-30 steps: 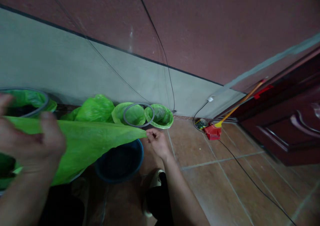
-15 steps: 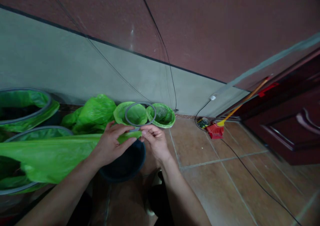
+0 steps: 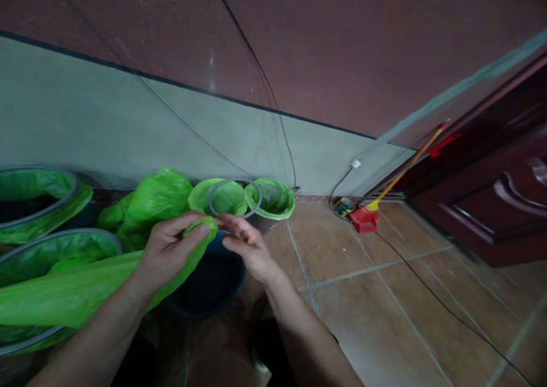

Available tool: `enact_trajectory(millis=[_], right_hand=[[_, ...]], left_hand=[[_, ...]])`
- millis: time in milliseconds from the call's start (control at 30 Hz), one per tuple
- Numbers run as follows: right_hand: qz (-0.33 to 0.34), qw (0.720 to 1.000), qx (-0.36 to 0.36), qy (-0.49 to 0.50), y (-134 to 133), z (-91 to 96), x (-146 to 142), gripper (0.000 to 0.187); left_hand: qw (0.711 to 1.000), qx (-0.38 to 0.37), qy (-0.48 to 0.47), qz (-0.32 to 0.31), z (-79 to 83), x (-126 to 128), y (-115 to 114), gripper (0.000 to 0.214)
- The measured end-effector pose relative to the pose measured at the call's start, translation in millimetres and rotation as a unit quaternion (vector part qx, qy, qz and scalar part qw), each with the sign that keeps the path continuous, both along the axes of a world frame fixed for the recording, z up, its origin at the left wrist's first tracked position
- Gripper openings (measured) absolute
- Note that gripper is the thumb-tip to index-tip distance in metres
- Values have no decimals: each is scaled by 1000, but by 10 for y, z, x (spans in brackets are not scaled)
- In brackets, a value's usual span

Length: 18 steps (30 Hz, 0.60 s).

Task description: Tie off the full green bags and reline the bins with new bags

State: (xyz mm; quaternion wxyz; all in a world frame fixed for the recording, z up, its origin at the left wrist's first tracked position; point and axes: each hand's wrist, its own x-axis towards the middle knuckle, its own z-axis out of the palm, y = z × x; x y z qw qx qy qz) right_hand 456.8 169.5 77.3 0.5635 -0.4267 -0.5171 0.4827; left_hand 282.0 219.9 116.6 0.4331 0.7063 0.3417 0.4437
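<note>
My left hand (image 3: pixel 168 253) is shut on the gathered end of a green plastic bag (image 3: pixel 77 293), whose long body trails to the left across a lined bin. My right hand (image 3: pixel 248 250) sits just beside that end, fingers loosely apart, holding nothing I can see. Under both hands stands a dark blue plastic bucket (image 3: pixel 209 284) with no liner visible. Two large bins lined with green bags (image 3: pixel 34 199) occupy the left edge, their rims grey. Along the wall are a bunched green bag (image 3: pixel 158 202) and two small green-lined containers (image 3: pixel 224 199), one with a grey ring on top.
A red-headed broom with a yellow handle (image 3: pixel 365 219) leans by a dark red wooden door (image 3: pixel 478 204). A black cable (image 3: pixel 444 307) runs across the brown tile floor (image 3: pixel 359 318) from a wall socket (image 3: pixel 354 162). A grey wall rises behind the bins.
My right hand has let go of the bag's tip and moved slightly away. My left hand has gathered the end into its grip, and the view has shifted a little.
</note>
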Motion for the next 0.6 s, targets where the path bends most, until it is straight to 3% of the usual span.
enact_trajectory(millis=[167, 300, 400, 500, 600], right_hand=[[55, 994, 35, -87, -14, -59, -272, 54], [40, 982, 43, -180, -20, -64, -392, 23], [2, 971, 49, -234, -25, -70, -331, 5], [-24, 975, 54, -213, -61, -51, -161, 9], [-2, 985, 43, -165, -129, -7, 31, 23]], left_hand=[[998, -57, -33, 24, 171, -174, -86, 22], [992, -77, -64, 76, 300, -296, -168, 18], [980, -110, -110, 120, 350, -415, -157, 13], [959, -125, -134, 218, 363, -553, -87, 15], [936, -117, -146, 298, 354, -648, 12, 25]])
